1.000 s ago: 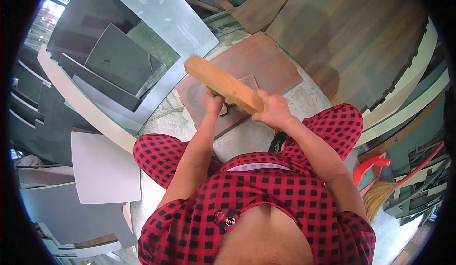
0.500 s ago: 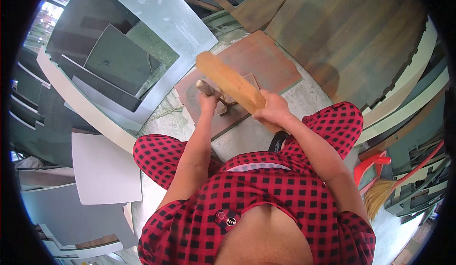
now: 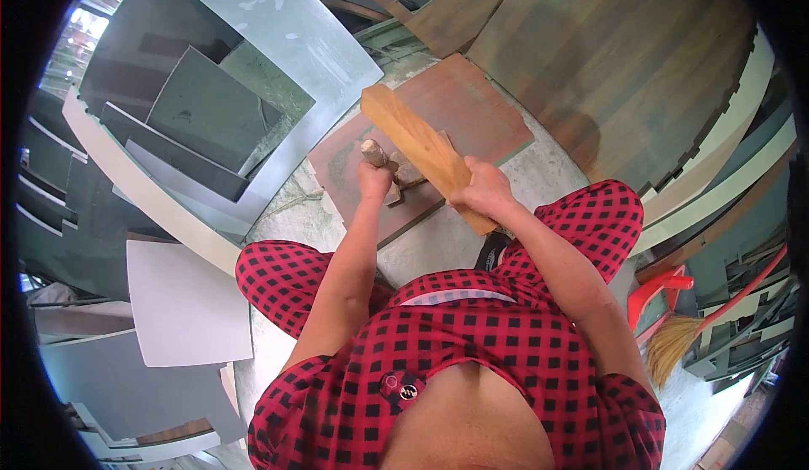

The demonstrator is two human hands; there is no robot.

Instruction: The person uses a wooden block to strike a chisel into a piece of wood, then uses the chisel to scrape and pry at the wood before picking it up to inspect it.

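A long wooden block (image 3: 419,146) slants over a reddish-brown board (image 3: 484,112) on the floor. Wrapped round its near end is my right hand (image 3: 486,192), its fingers closed. To the left, my left hand (image 3: 376,178) grips a short wooden handle (image 3: 373,152) whose rounded top sticks out above the fist. Beside that fist, partly under the block, lies a dark piece that I cannot make out clearly.
A large wood-grain panel (image 3: 624,57) lies at the upper right. Grey and dark sheets (image 3: 211,108) are piled at the upper left. A white panel (image 3: 187,301) is at the left. On the right are a straw broom (image 3: 672,344) and a red object (image 3: 653,297).
The far end of the wooden block has shifted slightly right and looks sharper. My left hand has moved a little right with the handle, which now stands more upright.
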